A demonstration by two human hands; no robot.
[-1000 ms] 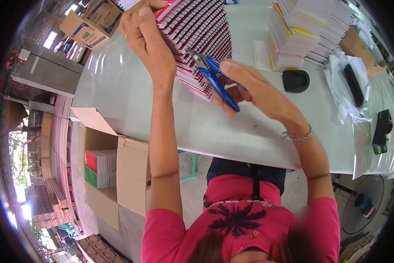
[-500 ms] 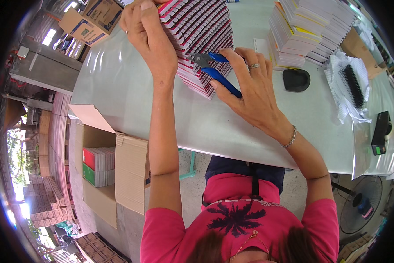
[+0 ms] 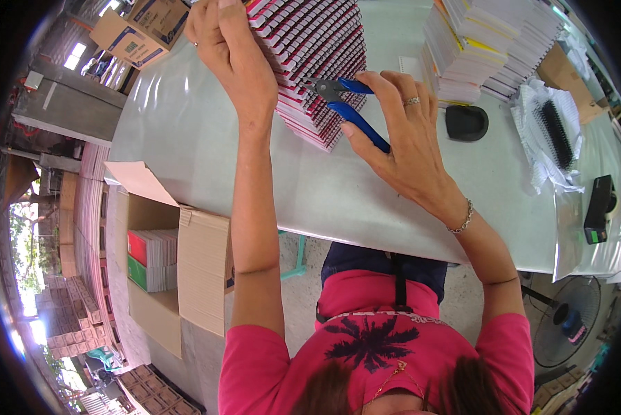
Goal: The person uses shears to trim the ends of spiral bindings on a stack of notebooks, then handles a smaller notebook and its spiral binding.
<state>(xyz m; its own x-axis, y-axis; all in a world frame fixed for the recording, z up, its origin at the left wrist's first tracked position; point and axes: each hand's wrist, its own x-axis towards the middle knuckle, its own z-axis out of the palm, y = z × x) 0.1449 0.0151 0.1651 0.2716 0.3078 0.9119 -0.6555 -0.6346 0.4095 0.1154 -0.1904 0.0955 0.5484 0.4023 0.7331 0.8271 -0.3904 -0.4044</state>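
A tall stack of wire-bound notebooks [image 3: 317, 52] with red-edged covers stands on the pale table, its spines toward me. My left hand [image 3: 231, 52] is curled around the top left corner of the stack; its fingertips are partly cut off by the picture's upper edge. In my right hand [image 3: 404, 131] is a pair of wire cutters [image 3: 360, 124] with blue handles, held between thumb and fingers. The handles are spread, and the grey jaws point left, close to the spines in the lower part of the stack. Whether the tips touch a wire I cannot tell.
More notebook stacks [image 3: 466, 52] stand at the back right. Nearer are a black dish-like object [image 3: 467, 124], a black brush [image 3: 557, 135] on crumpled white paper, and a tape dispenser [image 3: 601, 207]. An open carton [image 3: 155, 315] with notebooks sits left of the table; a fan [image 3: 566, 321] stands right.
My right hand and the cutters have shifted slightly right and down, and the handles look a little wider apart. My left hand stays at the stack's corner.
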